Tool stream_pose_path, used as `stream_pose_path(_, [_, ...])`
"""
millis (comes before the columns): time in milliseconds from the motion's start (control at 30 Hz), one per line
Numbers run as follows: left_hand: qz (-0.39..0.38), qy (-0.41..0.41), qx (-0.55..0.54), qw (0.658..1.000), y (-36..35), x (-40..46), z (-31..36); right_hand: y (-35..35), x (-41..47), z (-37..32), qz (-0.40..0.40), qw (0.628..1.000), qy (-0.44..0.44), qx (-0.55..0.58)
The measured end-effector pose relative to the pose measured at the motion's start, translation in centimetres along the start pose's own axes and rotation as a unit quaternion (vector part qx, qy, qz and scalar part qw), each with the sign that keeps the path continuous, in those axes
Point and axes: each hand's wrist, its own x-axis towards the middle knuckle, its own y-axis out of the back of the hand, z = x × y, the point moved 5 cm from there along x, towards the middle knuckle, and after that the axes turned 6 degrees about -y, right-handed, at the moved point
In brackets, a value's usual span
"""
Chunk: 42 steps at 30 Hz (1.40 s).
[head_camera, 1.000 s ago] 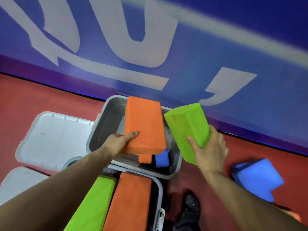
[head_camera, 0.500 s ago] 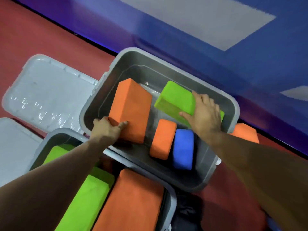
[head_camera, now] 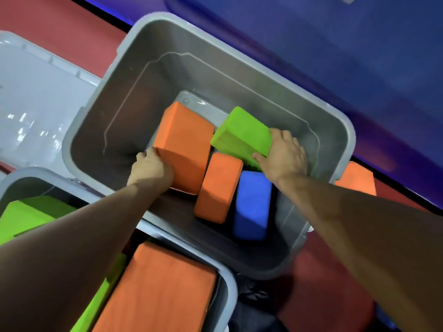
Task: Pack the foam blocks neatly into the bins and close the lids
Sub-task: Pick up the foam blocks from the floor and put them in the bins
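Grey bin [head_camera: 340,130], lid off: large orange block [head_camera: 182,144] gripped at its near corner by the left hand [head_camera: 152,170]. Green block [head_camera: 242,134], tilted, clasped by the right hand [head_camera: 284,155]; fingers partly hidden, apparently wrapped around it. Small orange block [head_camera: 217,188] and blue block [head_camera: 251,204] lie between, nearer the front wall.

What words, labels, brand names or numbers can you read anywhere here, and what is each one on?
None can be read.
Large grey plastic bin: only a moulded line on its inner wall, no lettering.
Big orange foam block, green foam block, small orange foam block, blue foam block: plain faces.
Pale plastic lid: only glare.
Blue floor mat: no lettering in view.
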Motion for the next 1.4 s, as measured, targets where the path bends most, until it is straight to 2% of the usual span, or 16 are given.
stream_pose_path(233, [0.036, -0.1, -0.038, 0.994, 3.4, -6.0, 2.7, 4.6, -4.0, 0.5, -0.012, 0.998, -0.02, 0.06])
stream_pose_path(367, [0.05, -0.179, -0.079, 0.979, 4.4, -11.7, 5.6, 8.1, -8.5, 1.7, 0.017, 0.994, -0.011, 0.105])
stream_pose_path(500, [0.023, -0.286, -0.069, 0.955, 4.2, -19.0, 8.6, 11.8, -14.9, 5.5, 0.064, 0.988, -0.032, 0.139])
stream_pose_path(667, [-0.041, -0.377, -0.028, 0.925, 1.9, -27.6, 12.7, 14.3, -24.1, 13.2, 0.055, 0.983, -0.106, 0.142])
stream_pose_path(867, [-0.123, -0.403, 0.001, 0.907, -5.6, -36.1, 16.7, 13.6, -31.6, 24.6, 0.044, 0.96, -0.218, 0.169])
stream_pose_path(1000, [-0.175, -0.42, 0.036, 0.89, -13.3, -40.0, 19.4, 11.0, -34.5, 33.2, 0.071, 0.931, -0.289, 0.212])
stream_pose_path(1067, [-0.19, -0.412, 0.043, 0.89, -17.2, -41.3, 20.7, 8.9, -35.4, 37.5, 0.054, 0.921, -0.317, 0.221])
stream_pose_path(1233, [-0.223, -0.345, 0.046, 0.911, -28.1, -42.3, 23.7, 3.4, -37.5, 48.5, 0.028, 0.902, -0.361, 0.236])
stream_pose_path(1400, [-0.259, -0.235, 0.011, 0.937, -38.9, -40.8, 25.7, -2.4, -37.6, 57.2, -0.028, 0.895, -0.404, 0.185])
